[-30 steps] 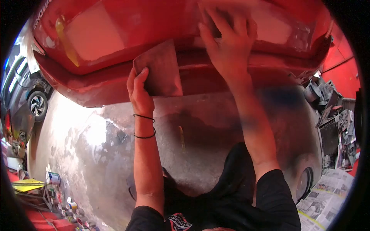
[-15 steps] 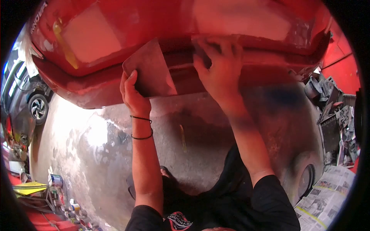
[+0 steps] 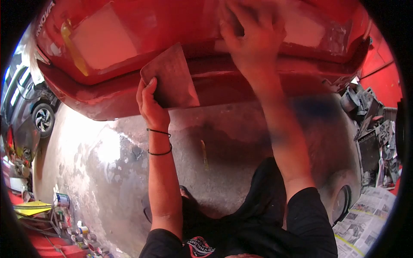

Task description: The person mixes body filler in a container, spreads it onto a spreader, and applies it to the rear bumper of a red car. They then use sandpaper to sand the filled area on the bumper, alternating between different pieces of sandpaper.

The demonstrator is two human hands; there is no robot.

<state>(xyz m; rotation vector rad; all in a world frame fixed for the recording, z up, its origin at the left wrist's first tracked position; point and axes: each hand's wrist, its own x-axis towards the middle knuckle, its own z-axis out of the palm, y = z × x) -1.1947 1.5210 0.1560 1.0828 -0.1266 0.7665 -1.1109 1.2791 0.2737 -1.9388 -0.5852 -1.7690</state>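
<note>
My left hand (image 3: 151,101) grips a flat, thin reddish-brown sheet (image 3: 174,79) by its left edge, thumb on top. The sheet is tilted in front of the red car's bumper (image 3: 223,84). Up and to the right, my right hand (image 3: 258,38) is over the red car panel (image 3: 180,21), blurred by motion. Its fingers are bent together, and what they hold, if anything, is hidden. Beside it is a pale, dull patch (image 3: 305,32) on the panel. Another pale patch (image 3: 103,38) lies to the left, next to a yellow strip (image 3: 73,47).
A grey car with a wheel (image 3: 43,120) stands at the left. Several paint cans (image 3: 62,200) are on the floor at lower left. Metal parts (image 3: 370,129) are piled at the right, above spread newspaper (image 3: 365,223). The stained concrete floor (image 3: 116,180) lies below the bumper.
My right hand has moved up and slightly right, from the panel's lower edge onto the panel. My left hand and the sheet have barely shifted.
</note>
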